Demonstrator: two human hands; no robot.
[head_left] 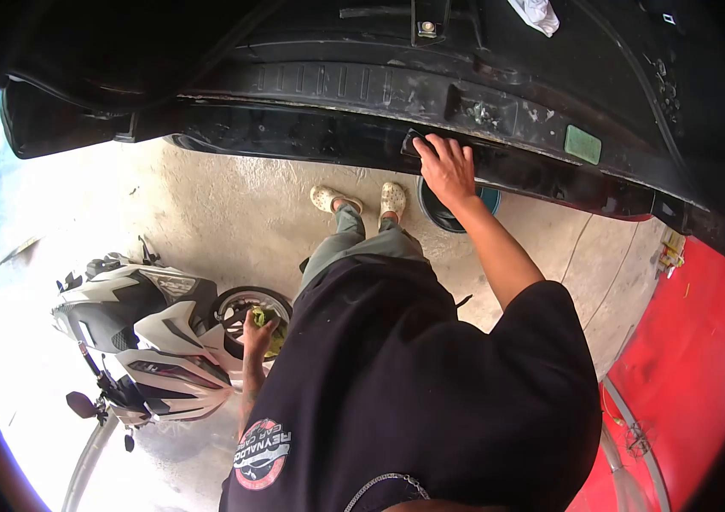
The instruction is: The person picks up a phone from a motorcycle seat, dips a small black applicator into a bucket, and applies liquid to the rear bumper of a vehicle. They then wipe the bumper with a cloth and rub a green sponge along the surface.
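Head view: we look down past a black, scuffed vehicle underside panel [431,94] spanning the top, its lower lip glossy. Our right hand [446,166] lies flat on that lip, fingers together. Our left hand [256,334] clutches a yellow-green cloth [270,328], beside a parked scooter [153,341]

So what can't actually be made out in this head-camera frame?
- Left hand: holds something yellow-green; the fingers hide what it is.
- Right hand: fingertips are on the dark car panel; whether they grip anything is hidden.
- Dark round object on the floor: mostly hidden behind the forearm and panel.
- Motorcycle: its front is washed out by glare.
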